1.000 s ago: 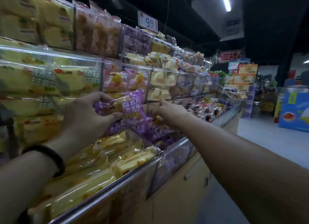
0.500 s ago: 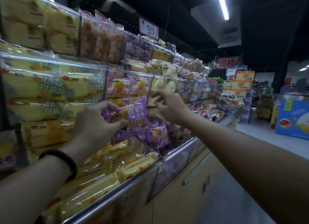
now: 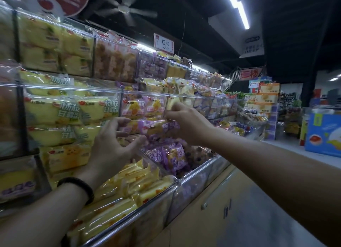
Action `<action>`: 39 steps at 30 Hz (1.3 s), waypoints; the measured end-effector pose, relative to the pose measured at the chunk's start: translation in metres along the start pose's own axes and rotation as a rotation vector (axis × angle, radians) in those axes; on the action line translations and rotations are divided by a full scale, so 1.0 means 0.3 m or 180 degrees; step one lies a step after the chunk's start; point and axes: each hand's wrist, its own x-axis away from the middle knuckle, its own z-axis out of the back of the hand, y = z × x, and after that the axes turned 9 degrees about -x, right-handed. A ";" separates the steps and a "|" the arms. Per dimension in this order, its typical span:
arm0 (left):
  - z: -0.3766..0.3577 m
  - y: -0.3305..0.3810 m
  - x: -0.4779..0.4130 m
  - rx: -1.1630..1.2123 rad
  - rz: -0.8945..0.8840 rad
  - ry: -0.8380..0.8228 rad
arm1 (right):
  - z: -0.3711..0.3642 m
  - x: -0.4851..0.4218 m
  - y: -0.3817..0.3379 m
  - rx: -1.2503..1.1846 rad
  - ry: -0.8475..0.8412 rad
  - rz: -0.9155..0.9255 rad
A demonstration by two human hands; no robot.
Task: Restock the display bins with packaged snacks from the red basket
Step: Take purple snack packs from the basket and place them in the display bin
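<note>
A purple snack packet point(image 3: 156, 126) lies level in the air in front of the middle shelf tier. My right hand point(image 3: 188, 123) pinches its right end from above. My left hand point(image 3: 110, 145), with a dark bracelet on the wrist, has its fingers spread at the packet's left end; thumb and index sit apart around it without a clear grip. Just below, the lower display bin point(image 3: 199, 170) holds several matching purple packets point(image 3: 171, 156). The red basket is out of view.
Clear-fronted bins run in three tiers: yellow cake packs point(image 3: 60, 110) at left, pink-orange packets point(image 3: 132, 106) behind my hands, long yellow packets point(image 3: 140, 184) lower left. A 9.9 price sign point(image 3: 164, 43) hangs above. A beige cabinet point(image 3: 203, 219) is below. A blue box point(image 3: 323, 134) stands across the aisle.
The purple packet rose from my left hand's grip to a level position higher up. My right hand came onto it and took hold. My left fingers opened.
</note>
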 end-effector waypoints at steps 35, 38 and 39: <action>0.052 0.050 -0.081 -0.0393 0.0262 -0.1086 | -0.049 0.081 -0.015 -0.0290 -0.0524 -0.1129; 0.122 0.178 -0.043 -0.0046 0.0272 -0.1253 | 0.113 0.177 -0.074 -0.0582 -0.0528 -0.1034; 0.142 0.225 -0.012 0.0173 0.0316 -0.1386 | 0.159 0.217 -0.099 -0.0660 -0.0539 -0.1031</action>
